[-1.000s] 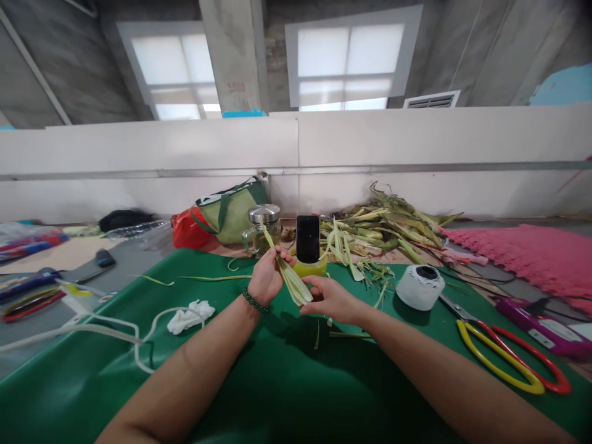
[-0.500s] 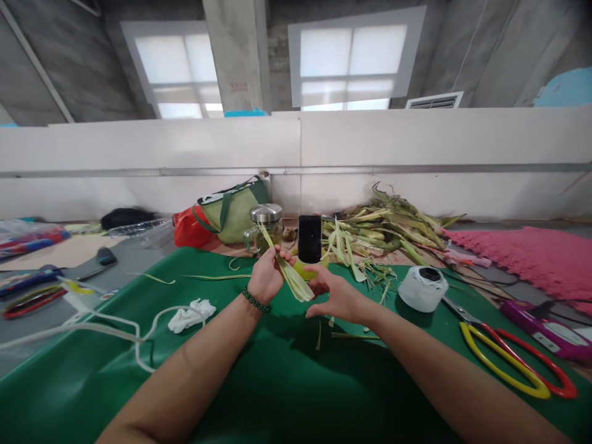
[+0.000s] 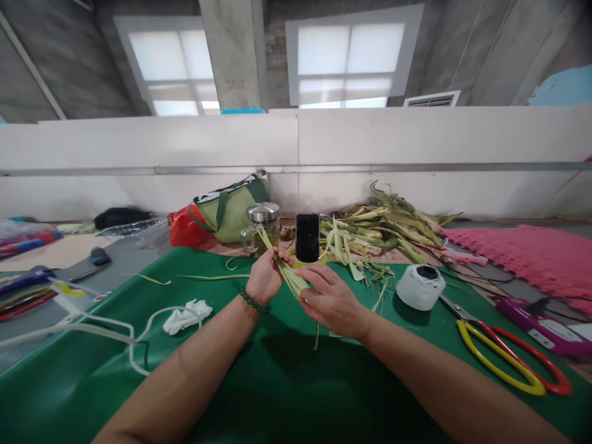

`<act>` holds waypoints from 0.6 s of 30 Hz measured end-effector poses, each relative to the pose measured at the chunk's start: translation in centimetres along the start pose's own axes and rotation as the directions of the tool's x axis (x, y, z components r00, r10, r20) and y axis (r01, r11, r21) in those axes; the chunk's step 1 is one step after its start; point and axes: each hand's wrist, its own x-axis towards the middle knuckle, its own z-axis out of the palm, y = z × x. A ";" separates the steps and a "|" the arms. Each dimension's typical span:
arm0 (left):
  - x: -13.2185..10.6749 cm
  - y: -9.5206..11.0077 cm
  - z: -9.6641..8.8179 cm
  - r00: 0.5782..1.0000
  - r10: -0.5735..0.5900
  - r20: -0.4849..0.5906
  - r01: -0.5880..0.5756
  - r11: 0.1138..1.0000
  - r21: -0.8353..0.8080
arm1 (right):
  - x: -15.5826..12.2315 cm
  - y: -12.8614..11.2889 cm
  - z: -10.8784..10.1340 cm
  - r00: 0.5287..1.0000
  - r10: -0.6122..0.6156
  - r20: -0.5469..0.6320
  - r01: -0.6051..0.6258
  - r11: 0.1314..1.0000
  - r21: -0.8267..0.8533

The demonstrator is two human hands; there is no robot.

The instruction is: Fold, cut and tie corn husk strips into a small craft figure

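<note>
My left hand, with a green bead bracelet on the wrist, is closed round a small bundle of pale green leaf strips held above the green cloth. My right hand covers the lower end of the same bundle, its fingers curled over the strips. The strips slant up to the left past my left thumb. A black phone stands upright just behind my hands.
A pile of green leaves lies at the back. A white tape roll and red-and-yellow scissors lie to the right. A glass jar, a green bag, a white crumpled rag and white cord are to the left.
My right hand has moved up and left from beside the bundle's lower end to cover it, fingers closing over the strips. My left hand has kept its hold.
</note>
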 end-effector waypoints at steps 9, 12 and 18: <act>0.1 -0.1 -0.1 1.000 0.005 0.011 -0.005 1.000 0.020 | -0.1 0.0 -0.2 0.997 -0.075 0.031 0.076 0.996 -0.037; 0.1 0.0 -0.2 1.000 0.005 0.024 -0.005 1.000 0.017 | -0.2 -0.2 -0.2 0.997 -0.065 0.047 0.064 0.998 0.013; 0.6 0.3 -0.6 0.999 0.038 0.029 -0.038 0.999 0.028 | -0.2 0.7 -0.7 0.904 0.427 -0.026 -0.360 0.791 0.495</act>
